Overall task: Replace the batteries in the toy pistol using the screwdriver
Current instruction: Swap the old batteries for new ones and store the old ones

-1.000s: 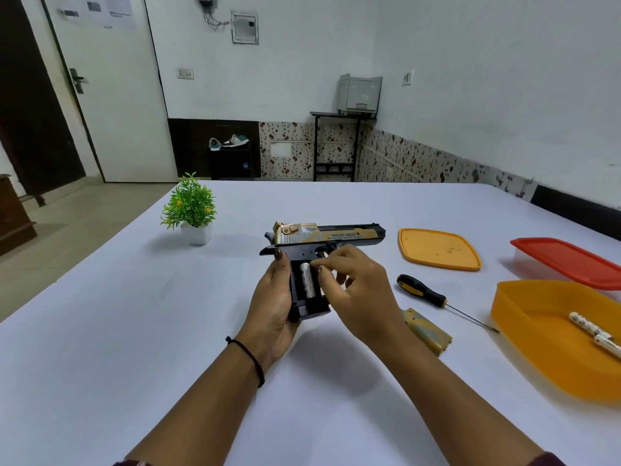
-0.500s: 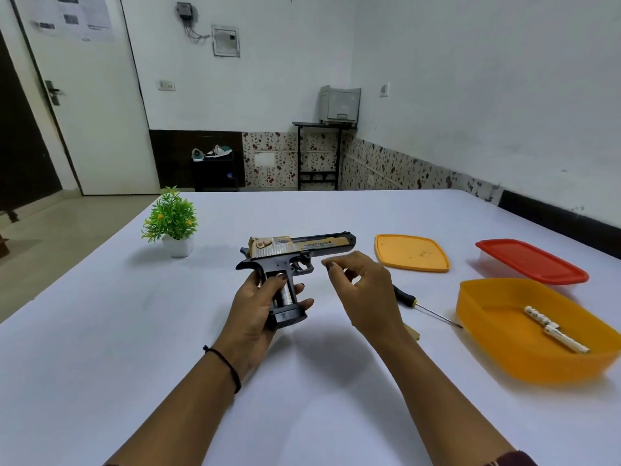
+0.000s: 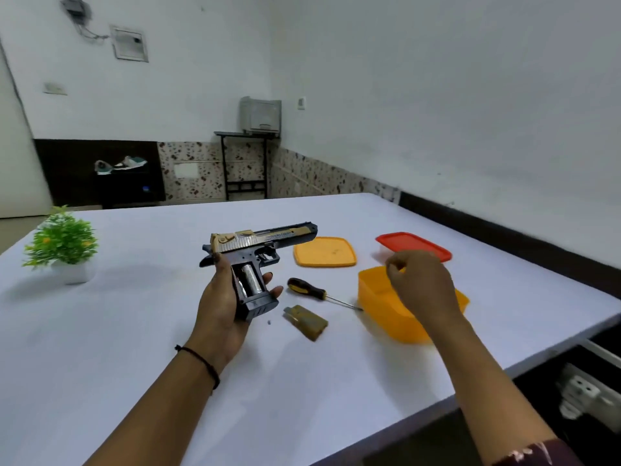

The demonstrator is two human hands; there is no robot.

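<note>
Thin black cord bracelet (image 3: 198,361) round your left wrist, maroon patterned sleeve (image 3: 534,454) at your right elbow, forearms bare.

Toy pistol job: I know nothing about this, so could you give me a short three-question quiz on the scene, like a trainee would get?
1. True or false: the screwdriver lies on the table, in neither hand.
2. The left hand holds the pistol by: A its grip, B its barrel, C its trigger alone.
3. What shiny thing shows in the pistol's open grip?
Key: 1 true. 2 A. 3 a battery.
</note>
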